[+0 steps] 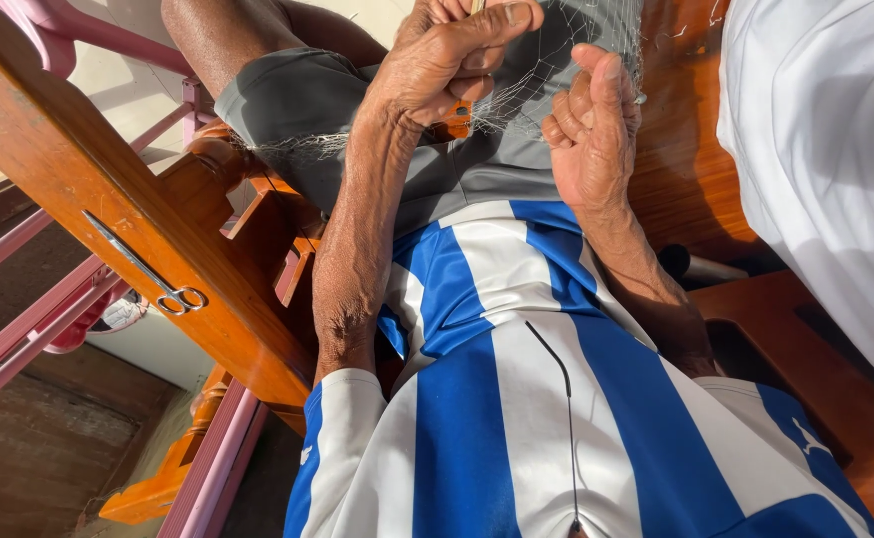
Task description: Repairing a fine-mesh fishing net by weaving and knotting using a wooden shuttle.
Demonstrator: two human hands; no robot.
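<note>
I sit in a wooden chair, scissors [148, 271] lying on its armrest [108, 199], well below-left of my hands. My left hand [447, 62] pinches a thin stick-like tool, fingers closed. My right hand [591, 130] is half-curled against the fine fishing net [547, 60], which drapes over my lap between both hands.

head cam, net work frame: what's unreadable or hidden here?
- Left hand, head view: the thin tool it pinches is cut off by the top edge, so its kind is unclear.
- Net: mesh too fine to show where the right hand grips it.
- Orange piece: mostly hidden under the left hand.
- Scissors on the wooden armrest: blades too small to tell if closed.
</note>
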